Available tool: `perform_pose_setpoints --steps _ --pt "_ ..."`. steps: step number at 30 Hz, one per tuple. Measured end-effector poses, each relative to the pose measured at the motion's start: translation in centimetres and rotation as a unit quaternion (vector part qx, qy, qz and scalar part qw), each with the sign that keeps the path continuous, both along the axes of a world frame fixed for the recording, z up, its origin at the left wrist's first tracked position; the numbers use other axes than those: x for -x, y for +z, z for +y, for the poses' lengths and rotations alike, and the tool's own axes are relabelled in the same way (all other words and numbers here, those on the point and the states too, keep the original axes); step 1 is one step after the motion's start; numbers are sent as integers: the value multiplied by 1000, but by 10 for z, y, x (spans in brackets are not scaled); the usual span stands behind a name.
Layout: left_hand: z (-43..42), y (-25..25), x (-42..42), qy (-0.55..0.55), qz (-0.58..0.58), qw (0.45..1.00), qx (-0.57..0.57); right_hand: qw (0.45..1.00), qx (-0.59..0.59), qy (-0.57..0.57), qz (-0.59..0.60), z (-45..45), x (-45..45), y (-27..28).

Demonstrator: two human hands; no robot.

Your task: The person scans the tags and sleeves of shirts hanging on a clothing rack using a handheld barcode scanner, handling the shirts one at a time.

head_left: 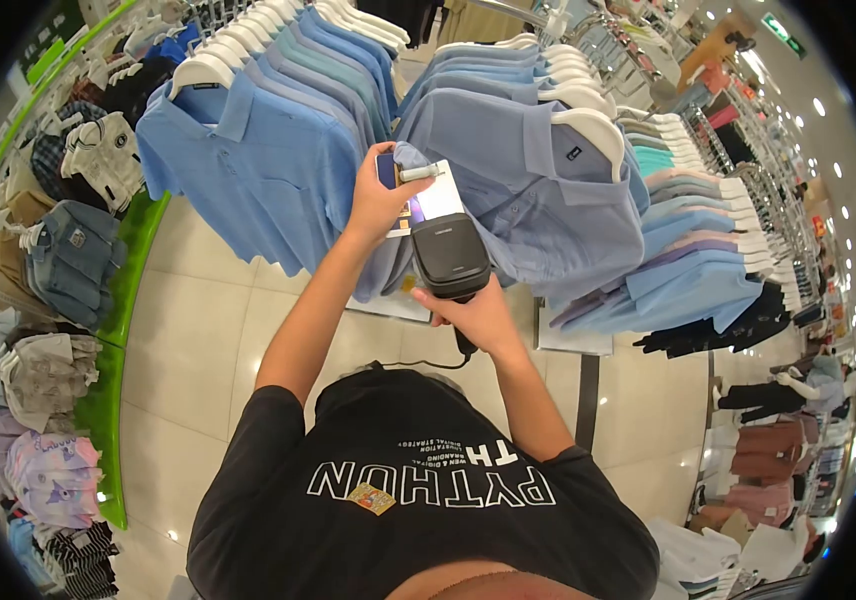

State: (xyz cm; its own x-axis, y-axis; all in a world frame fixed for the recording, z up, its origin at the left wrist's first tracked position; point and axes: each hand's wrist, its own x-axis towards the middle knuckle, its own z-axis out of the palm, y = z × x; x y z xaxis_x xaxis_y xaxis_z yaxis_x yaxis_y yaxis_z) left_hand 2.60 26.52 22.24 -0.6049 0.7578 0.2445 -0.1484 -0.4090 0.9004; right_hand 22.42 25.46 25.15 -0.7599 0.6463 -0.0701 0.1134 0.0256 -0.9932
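Gripping a black corded handheld device [450, 258], right hand [473, 316] wrapped round its lower end | left hand [378, 207] pinching a white printed card tag [438, 201] just beyond the device | blue-grey collared fabric shirt [518, 170] beside it on white hanger [596, 132]

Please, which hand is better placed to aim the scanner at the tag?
Probably the right hand: its grip is around the black scanner, which points toward the tag. The left hand is occupied, holding that tag.
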Motion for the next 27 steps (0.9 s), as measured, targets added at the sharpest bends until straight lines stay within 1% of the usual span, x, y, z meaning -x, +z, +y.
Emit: perform_pose_setpoints --steps 2,7,11,12,13,16,17,19,21,22,23,24,26,27 --pt "0 -4 3 5 6 1000 8 999 29 -7 15 0 2 3" --pt "-6 -3 6 -7 -8 1000 30 999 42 -20 0 5 3 -4" --pt "-7 -1 8 -20 -11 999 34 999 32 -17 -8 8 5 -3" --pt "-8 -1 8 -29 -13 999 37 999 30 -20 17 9 6 -6" --pt "-6 -6 10 -31 5 998 51 998 27 -23 42 10 6 -11" --pt "-5 -15 11 -52 23 998 24 995 -11 -52 80 19 3 -36" --pt "-7 -15 11 -51 59 996 35 994 -29 -65 87 24 2 -44" --pt "-12 -10 10 -48 132 988 59 991 17 -83 99 30 0 -53" --pt "-12 -10 12 -106 61 992 42 989 66 -89 94 37 -1 -60" --pt "-12 -8 12 -136 25 990 33 984 85 -105 113 36 -2 -60" --pt "-12 -5 10 -147 -43 988 22 978 103 -121 132 35 -1 -58" --pt "-10 -5 12 -167 -87 982 13 971 121 -138 151 34 -1 -55" --pt "-7 -5 23 -203 -176 963 -5 971 119 -144 151 35 -2 -56" --pt "-6 -5 27 -245 -184 951 -40 971 117 -146 151 36 -2 -57"
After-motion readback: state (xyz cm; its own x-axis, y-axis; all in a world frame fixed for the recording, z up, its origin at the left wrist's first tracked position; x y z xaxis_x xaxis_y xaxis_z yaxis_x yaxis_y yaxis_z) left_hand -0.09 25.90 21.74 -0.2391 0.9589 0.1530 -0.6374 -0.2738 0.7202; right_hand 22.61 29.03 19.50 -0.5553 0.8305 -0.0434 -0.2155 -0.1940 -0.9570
